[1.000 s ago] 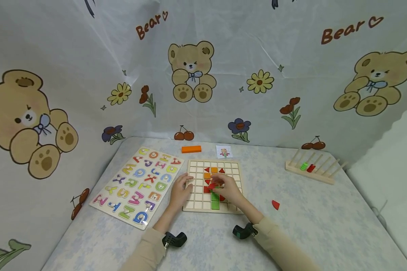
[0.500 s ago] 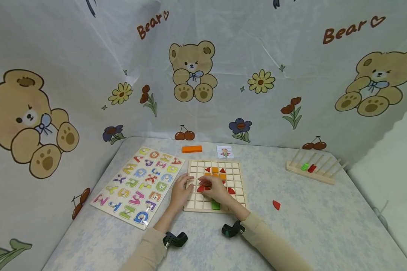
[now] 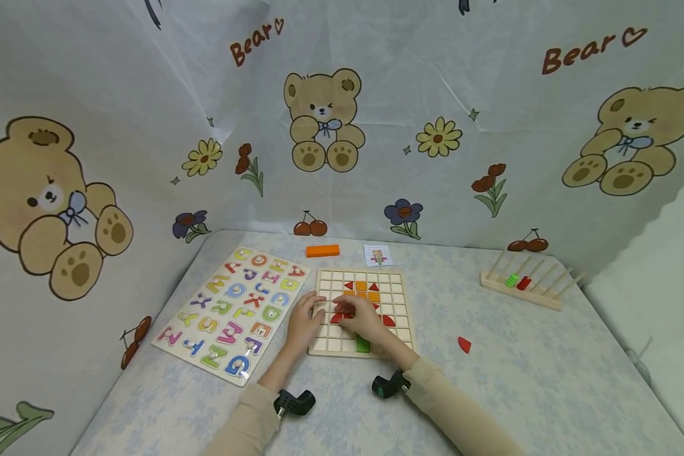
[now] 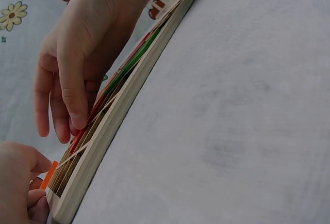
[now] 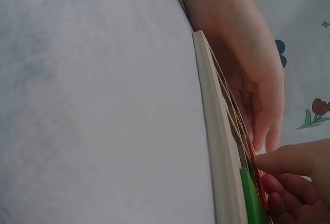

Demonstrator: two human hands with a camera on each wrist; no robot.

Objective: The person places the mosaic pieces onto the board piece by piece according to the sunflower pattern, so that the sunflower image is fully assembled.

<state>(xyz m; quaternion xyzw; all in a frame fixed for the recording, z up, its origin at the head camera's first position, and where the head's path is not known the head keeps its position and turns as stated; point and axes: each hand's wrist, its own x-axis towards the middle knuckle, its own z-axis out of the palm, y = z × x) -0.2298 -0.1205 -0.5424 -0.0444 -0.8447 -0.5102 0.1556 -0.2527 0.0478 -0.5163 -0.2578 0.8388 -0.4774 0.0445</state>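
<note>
A wooden grid board (image 3: 325, 345) lies in the middle, holding orange squares (image 3: 361, 286), red triangles (image 3: 373, 287), a green square (image 3: 363, 345) and a red quarter-circle piece (image 3: 389, 321). My right hand (image 3: 365, 320) reaches across it, thumb and fingertips pinching another red quarter-circle piece (image 3: 336, 318) at a cell on the left; the palm hides the cells below. In the right wrist view the fingertips sit right at a red edge (image 5: 258, 182). My left hand (image 3: 303, 323) rests along the board's left rim, fingers relaxed, thumb over the cells.
An alphabet puzzle board (image 3: 234, 310) lies left. Behind the grid are an orange block (image 3: 322, 251) and a pattern card (image 3: 379, 256). To the right, one loose red quarter-circle (image 3: 464, 344) and a pegged wooden rack (image 3: 521, 293) with green and red beads.
Over the first half second my right hand moved left and down with the red quarter-circle piece to a left cell. Since then it has barely moved. The left hand stays put.
</note>
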